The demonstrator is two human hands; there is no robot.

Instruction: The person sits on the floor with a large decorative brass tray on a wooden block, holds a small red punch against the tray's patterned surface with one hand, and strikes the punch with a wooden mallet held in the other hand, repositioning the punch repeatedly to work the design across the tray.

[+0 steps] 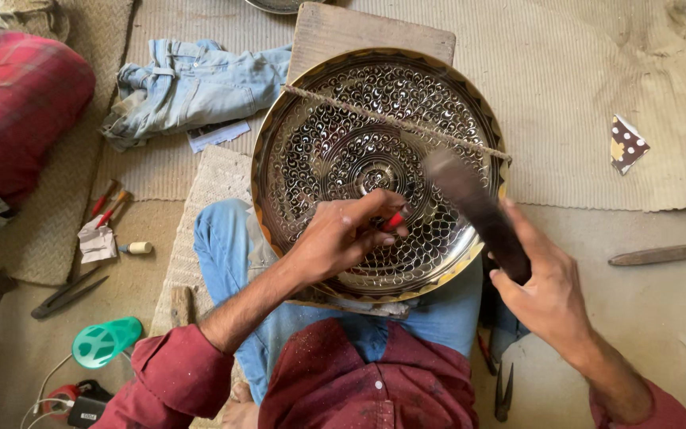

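My left hand (341,235) covers most of the red-tipped tool (393,220), so I can't tell its shape or where its point meets the engraved brass tray (335,103). The dark mallet (474,208) in my right hand (545,286) is blurred at its head. My knee hides the tray's lower rim. A metal bowl (279,5) is cut off at the top edge.

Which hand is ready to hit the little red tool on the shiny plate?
The right hand. It holds the dark hammer raised over the engraved metal plate, while the left hand is busy pinching the red-handled tool against the plate.
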